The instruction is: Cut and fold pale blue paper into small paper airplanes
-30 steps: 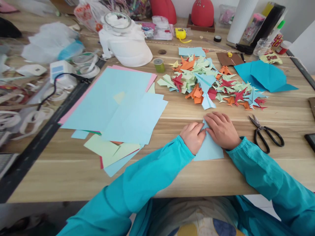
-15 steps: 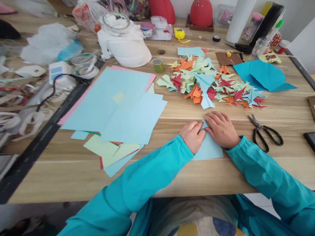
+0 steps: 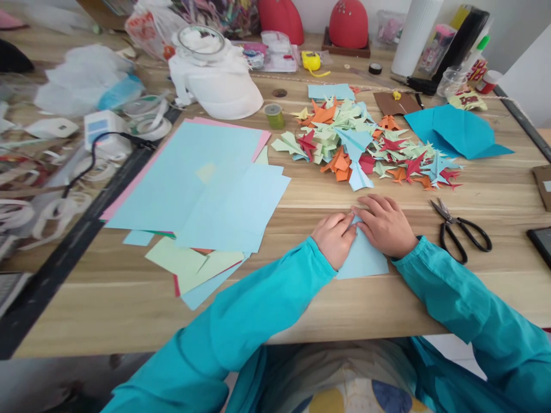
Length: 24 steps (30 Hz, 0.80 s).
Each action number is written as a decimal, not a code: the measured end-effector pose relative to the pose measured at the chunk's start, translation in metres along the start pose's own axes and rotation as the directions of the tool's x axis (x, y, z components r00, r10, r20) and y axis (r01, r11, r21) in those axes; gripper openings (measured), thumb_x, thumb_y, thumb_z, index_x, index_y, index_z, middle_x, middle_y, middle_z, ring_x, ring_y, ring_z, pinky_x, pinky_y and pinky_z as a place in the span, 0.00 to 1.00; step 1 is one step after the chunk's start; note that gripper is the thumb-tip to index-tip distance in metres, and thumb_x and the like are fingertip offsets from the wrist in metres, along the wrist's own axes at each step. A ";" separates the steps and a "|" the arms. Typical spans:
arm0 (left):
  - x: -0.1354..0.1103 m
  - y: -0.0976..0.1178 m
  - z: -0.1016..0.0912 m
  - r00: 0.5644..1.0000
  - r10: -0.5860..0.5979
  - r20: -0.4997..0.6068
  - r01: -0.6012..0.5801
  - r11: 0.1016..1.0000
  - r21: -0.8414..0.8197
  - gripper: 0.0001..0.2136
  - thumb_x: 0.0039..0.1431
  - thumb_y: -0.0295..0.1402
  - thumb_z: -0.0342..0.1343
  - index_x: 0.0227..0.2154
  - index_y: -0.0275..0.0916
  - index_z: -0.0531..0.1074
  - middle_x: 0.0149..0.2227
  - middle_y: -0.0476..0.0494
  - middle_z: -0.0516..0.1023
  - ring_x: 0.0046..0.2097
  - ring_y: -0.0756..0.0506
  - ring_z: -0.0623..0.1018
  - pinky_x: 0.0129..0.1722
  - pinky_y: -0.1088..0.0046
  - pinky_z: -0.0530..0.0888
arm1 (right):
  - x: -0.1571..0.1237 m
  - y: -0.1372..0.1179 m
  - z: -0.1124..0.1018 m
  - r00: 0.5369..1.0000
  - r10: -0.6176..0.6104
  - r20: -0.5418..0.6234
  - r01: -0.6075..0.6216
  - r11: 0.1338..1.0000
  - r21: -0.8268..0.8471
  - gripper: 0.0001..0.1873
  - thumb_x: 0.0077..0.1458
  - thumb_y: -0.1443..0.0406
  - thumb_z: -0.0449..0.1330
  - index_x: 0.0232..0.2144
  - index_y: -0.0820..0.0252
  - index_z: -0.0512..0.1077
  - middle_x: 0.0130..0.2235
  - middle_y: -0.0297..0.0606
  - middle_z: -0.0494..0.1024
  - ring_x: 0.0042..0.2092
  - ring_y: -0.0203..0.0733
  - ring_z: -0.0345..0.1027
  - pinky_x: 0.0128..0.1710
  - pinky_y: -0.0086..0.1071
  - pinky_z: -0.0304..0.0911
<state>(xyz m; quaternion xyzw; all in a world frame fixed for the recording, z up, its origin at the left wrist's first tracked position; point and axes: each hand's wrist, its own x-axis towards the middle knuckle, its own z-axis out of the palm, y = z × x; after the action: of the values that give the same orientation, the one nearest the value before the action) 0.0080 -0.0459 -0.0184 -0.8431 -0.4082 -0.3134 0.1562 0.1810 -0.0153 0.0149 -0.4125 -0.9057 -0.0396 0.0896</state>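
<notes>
A small light blue paper (image 3: pixel 364 259) lies on the wooden table (image 3: pixel 129 298) in front of me. My left hand (image 3: pixel 333 239) presses on its left edge with fingers curled. My right hand (image 3: pixel 384 225) lies on its upper right part, fingers bent and pressing the paper down at the top point. Both arms wear teal sleeves. Just beyond my hands lies a pile of folded paper shapes (image 3: pixel 365 146) in orange, red, green and blue.
Large light blue sheets (image 3: pixel 202 183) over pink and green ones lie to the left. Black scissors (image 3: pixel 460 229) rest to the right. A teal folded sheet (image 3: pixel 456 132), a green spool (image 3: pixel 274 115), a white cap (image 3: pixel 217 86) and clutter line the back.
Both hands stay pressed on the small blue paper with only slight finger shifts. The view has drifted a little.
</notes>
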 end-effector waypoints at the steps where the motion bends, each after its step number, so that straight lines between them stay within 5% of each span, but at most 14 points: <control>1: -0.001 0.000 0.000 1.000 -0.003 0.004 0.003 1.000 -0.005 0.09 0.60 0.30 0.51 0.33 0.34 0.77 0.42 0.40 0.80 0.41 0.43 0.75 0.36 0.64 0.74 | 0.000 0.000 0.000 1.000 0.001 0.002 -0.001 1.000 0.001 0.20 0.62 0.60 0.47 0.53 0.57 0.68 0.57 0.44 0.67 0.57 0.52 0.56 0.54 0.45 0.50; 17: -0.007 -0.009 0.004 0.997 -0.015 0.071 0.024 0.992 -0.126 0.14 0.65 0.30 0.44 0.38 0.34 0.76 0.43 0.41 0.79 0.44 0.43 0.75 0.39 0.64 0.76 | -0.001 -0.004 0.003 1.000 0.011 -0.014 -0.012 0.999 -0.039 0.20 0.63 0.60 0.46 0.53 0.58 0.67 0.57 0.44 0.67 0.57 0.52 0.56 0.52 0.45 0.50; 24: -0.004 -0.007 0.002 0.999 -0.016 0.049 0.021 0.995 -0.101 0.11 0.62 0.30 0.49 0.37 0.33 0.76 0.41 0.40 0.80 0.43 0.42 0.76 0.38 0.63 0.75 | -0.001 -0.007 0.002 1.000 0.026 -0.014 -0.026 0.999 -0.045 0.20 0.63 0.61 0.46 0.53 0.57 0.67 0.57 0.44 0.67 0.58 0.52 0.56 0.52 0.45 0.50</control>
<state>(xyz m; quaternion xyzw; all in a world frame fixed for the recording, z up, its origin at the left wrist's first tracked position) 0.0015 -0.0423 -0.0225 -0.8534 -0.4031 -0.3148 0.1006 0.1764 -0.0202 0.0125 -0.4259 -0.8985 -0.0616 0.0867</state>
